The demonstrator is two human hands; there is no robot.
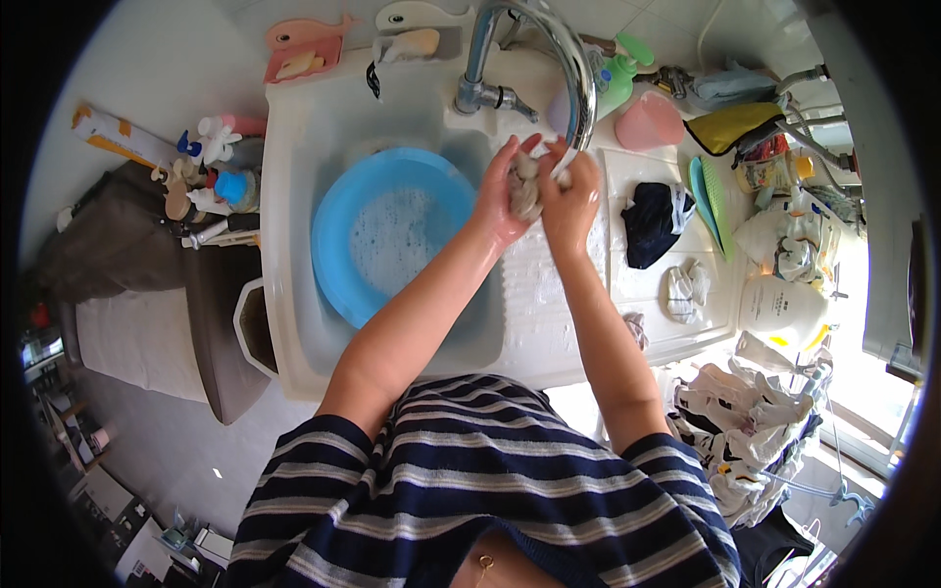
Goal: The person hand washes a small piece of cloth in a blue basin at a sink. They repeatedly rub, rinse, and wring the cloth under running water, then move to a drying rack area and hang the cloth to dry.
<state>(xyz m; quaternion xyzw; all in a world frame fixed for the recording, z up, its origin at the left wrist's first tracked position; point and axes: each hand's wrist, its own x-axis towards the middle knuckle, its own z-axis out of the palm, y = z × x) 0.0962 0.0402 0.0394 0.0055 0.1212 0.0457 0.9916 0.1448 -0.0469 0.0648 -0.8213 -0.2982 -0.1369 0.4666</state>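
Both hands are raised over the washboard side of a white laundry sink point(470, 345), just below the mouth of a chrome faucet point(577, 66). Bunched between them is a small wet greyish-beige cloth point(524, 187). My left hand point(500, 195) cups it from the left, fingers pointing up. My right hand point(573, 195) grips it from the right, and water seems to run over these fingers. A blue plastic basin point(334, 272) stands in the sink bowl to the left, with soapy water point(393, 239) in it. The left forearm crosses in front of the basin's right edge.
Dark cloth point(650, 224) and small white cloth point(687, 290) lie on the right ledge. Behind the hands stand a pink cup point(650, 121) and a green pump bottle point(617, 84). Whale-shaped soap dishes point(305, 55) hang at the back left. Several bottles crowd the left side.
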